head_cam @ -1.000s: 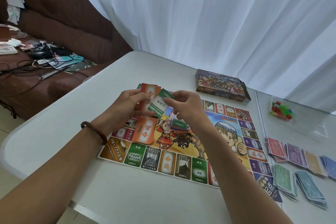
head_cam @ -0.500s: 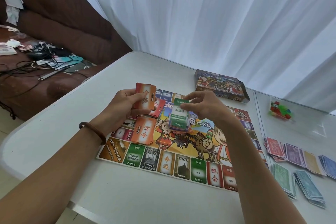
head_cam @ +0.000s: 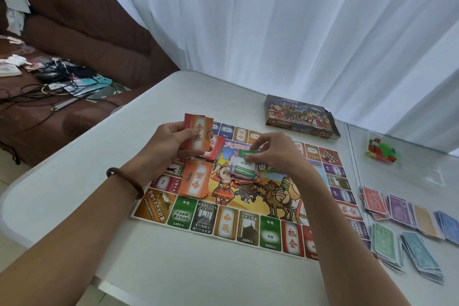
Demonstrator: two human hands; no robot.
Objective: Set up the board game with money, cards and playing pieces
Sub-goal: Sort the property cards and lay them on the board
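Left hand fingers wrap orange stack, board's 10 o'clock. Right hand fingers pinch green card. Card likely light, slick, bendy, so take by edges.

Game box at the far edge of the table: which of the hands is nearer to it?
Right. The right hand, pinching a green card over the board, is just this side of the game box. The left hand, gripping orange cards, is farther off to its left.

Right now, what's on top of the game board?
On the colourful paper game board lie an orange-backed card stack and a mixed-colour card pile, where the right hand pinches a green card. Red cards peek from under the left hand gripping orange cards. Artwork beneath is hidden.
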